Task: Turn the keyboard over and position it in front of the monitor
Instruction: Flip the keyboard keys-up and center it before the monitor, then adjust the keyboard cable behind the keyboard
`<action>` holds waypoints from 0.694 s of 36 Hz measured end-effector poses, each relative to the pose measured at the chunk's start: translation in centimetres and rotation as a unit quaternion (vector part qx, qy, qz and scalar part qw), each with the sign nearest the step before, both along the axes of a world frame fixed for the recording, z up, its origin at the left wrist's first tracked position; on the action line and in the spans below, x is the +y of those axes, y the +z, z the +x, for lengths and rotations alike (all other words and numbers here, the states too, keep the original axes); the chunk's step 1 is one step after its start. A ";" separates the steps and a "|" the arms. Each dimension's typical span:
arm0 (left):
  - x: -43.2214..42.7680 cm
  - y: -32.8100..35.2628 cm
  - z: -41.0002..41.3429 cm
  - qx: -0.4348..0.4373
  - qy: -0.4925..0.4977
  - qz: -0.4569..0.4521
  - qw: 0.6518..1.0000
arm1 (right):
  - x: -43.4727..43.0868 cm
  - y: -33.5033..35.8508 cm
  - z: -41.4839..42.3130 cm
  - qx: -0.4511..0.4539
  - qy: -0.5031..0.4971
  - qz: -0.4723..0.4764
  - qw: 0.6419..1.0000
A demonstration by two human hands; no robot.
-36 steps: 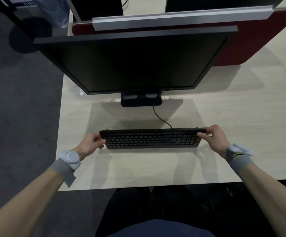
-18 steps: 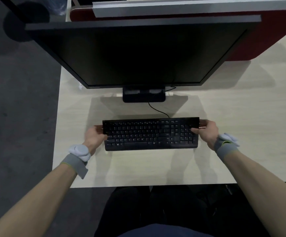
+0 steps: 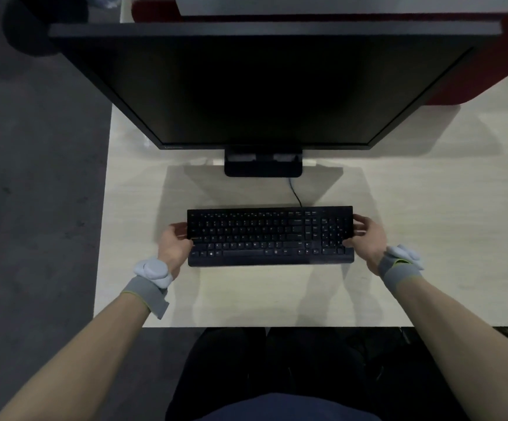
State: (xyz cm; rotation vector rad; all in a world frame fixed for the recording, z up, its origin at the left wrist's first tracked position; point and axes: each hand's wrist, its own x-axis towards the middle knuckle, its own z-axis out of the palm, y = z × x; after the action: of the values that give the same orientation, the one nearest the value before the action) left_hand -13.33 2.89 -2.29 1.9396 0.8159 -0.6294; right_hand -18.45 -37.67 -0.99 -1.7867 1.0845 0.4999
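Observation:
The black keyboard [image 3: 270,235] lies keys up on the pale wooden desk [image 3: 246,296], square to the desk's front edge and just in front of the monitor's stand [image 3: 263,162]. Its cable [image 3: 294,192] runs from its back edge toward the stand. The big dark monitor [image 3: 265,86] stands behind it. My left hand [image 3: 175,246] grips the keyboard's left end, thumb on the key side. My right hand [image 3: 368,238] grips its right end the same way. Both wrists wear grey bands with white trackers.
A dark red partition [image 3: 489,71] with a light rail on top runs behind the monitor. Grey carpet floor [image 3: 34,208] lies to the left of the desk. My dark-clothed legs [image 3: 271,375] are under the desk's front edge.
The keyboard has tipped from standing on its edge to lying flat, keys up, and has moved a little toward the monitor. Both hands stayed on its ends.

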 end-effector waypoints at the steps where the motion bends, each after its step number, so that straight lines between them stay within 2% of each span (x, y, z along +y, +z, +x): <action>1: 0.2 -0.4 -0.2 0.009 -0.004 0.004 1.000 | 0.2 -0.1 -0.3 0.005 0.004 -0.006 1.000; 7: 1.0 -1.0 -1.8 0.071 -0.014 0.013 0.997 | 1.5 -0.4 -2.0 0.023 -0.017 -0.027 0.999; 15: 1.5 -0.9 -1.9 0.068 0.016 0.020 0.997 | 3.3 0.3 -2.8 0.013 -0.023 -0.018 0.999; 25: 2.6 -0.6 -1.7 0.091 -0.043 0.030 0.994 | 3.5 0.1 -3.4 0.015 -0.020 -0.019 1.000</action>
State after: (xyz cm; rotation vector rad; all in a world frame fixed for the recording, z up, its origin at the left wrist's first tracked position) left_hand -15.00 5.54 -2.94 2.0016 0.8762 -0.8518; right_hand -21.82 -34.14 -0.92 -1.7925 1.1550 0.4866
